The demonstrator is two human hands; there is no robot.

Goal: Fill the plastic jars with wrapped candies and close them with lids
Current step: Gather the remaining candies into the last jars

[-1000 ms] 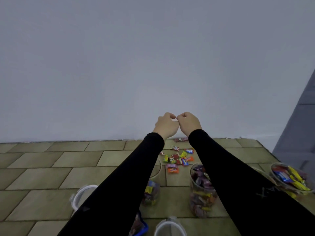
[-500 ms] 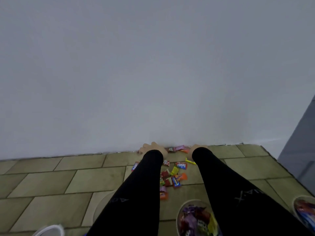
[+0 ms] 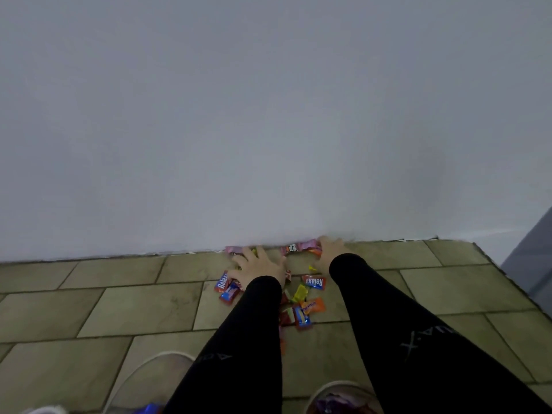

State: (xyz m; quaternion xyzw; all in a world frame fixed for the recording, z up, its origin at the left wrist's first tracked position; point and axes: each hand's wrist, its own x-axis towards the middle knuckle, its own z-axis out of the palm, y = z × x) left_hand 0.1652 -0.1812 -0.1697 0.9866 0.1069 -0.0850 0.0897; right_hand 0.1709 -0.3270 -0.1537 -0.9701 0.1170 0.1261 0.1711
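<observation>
At the lower left of the frame the rim of an open plastic jar (image 3: 140,372) curves across the tiled floor (image 3: 125,306), its inside not readable from here. Just right of centre-left, the left hand (image 3: 259,268) lies flat on the loose wrapped candies (image 3: 301,306), fingers spread apart and straight, pressing on the pieces near the foot of the white wall (image 3: 268,115); it grips nothing. The candies lie scattered between the two black sleeves, from the wall line down toward the middle of the frame. Further right, the right hand (image 3: 330,252) reaches the wall's base with fingers extended over a pink and orange wrapper, seemingly resting rather than pinching. At the bottom edge, right of centre, a second jar (image 3: 334,395) shows candies inside. The step in hand looks like gathering the scattered sweets; the next move probably calls for raking them together, closing the fingers round a handful, and carrying it back to a jar mouth.
</observation>
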